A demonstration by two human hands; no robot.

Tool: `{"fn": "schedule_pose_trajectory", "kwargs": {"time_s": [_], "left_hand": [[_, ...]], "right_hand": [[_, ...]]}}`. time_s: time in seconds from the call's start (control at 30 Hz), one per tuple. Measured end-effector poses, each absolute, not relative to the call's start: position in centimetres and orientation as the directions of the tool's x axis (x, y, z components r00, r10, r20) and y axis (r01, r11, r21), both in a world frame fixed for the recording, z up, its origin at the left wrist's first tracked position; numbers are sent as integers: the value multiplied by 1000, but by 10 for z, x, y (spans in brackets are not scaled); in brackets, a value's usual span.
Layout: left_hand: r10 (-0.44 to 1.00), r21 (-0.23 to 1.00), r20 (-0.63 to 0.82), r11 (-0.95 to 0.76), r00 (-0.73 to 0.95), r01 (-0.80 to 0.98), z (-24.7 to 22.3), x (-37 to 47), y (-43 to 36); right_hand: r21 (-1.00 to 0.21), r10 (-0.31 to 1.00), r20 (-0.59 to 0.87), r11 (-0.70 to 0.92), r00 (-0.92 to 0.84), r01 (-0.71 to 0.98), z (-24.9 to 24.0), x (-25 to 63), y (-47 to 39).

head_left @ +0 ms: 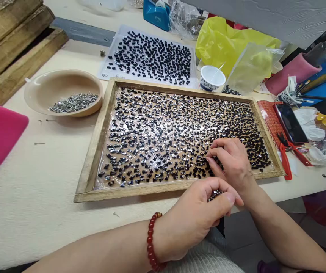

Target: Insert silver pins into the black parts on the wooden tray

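Observation:
A wooden-framed tray (100, 144) lies on the table, its clear-lined bottom spread with many small black pieces (154, 151). My right hand (232, 163) is over the tray's front right part, thumb and fingers bent together at the black pieces; whether something is between the fingertips is too small to tell. In front of the tray's near edge, my left hand (202, 212), with a red bead bracelet (151, 242) at the wrist, is curled around a cluster of small dark, shiny pieces (214, 195). The cluster shows between thumb and fingers.
A beige bowl (38, 93) of metal pins stands left of the tray. Behind are a white sheet (193, 62) with black pieces, a small cup (212, 79) and a yellow bag (222, 40). Red-handled pliers (286, 161) and a phone (290, 123) lie right; a pink container (0, 134) stands left.

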State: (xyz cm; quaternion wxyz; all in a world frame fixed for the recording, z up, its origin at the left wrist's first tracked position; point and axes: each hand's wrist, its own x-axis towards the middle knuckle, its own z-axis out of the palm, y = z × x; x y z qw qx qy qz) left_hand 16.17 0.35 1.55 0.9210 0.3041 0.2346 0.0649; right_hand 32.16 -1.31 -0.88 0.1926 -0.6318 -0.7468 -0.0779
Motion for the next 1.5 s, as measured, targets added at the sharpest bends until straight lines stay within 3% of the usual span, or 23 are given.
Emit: {"fn": "schedule_pose_trajectory", "kwargs": {"time_s": [0.1,0.3,0.6,0.7,0.77,0.87,0.93,1.07,1.3,1.5], "left_hand": [[263,554,-379,833,887,-10,17,164,3],[241,593,-347,805,907,13,15,163,0],[220,513,-296,857,930,-40,12,163,0],[222,554,-324,833,920,-6,12,161,1],[237,589,-345,808,908,12,12,161,2],[268,622,-342,783,901,3,13,160,4],[276,633,-333,774,901,-3,14,160,5],[250,657,-328,753,911,30,14,160,5],[195,635,-336,769,922,69,11,159,2],[262,621,-358,784,896,19,10,161,3]], "right_hand": [[-133,915,378,204,-141,970,-9,322,-13],[-128,910,385,220,-156,967,-9,323,-13],[-157,900,412,222,-141,962,-9,326,-15],[-266,896,437,220,-86,938,-2,327,-21],[-439,903,430,226,-17,870,8,328,-30],[-720,964,264,220,-33,658,25,328,-47],[-795,977,157,213,-146,568,35,330,-55],[-847,957,52,194,-285,496,43,334,-63],[-913,951,20,143,-307,383,41,336,-63],[-848,969,101,203,-225,490,35,337,-60]]}}
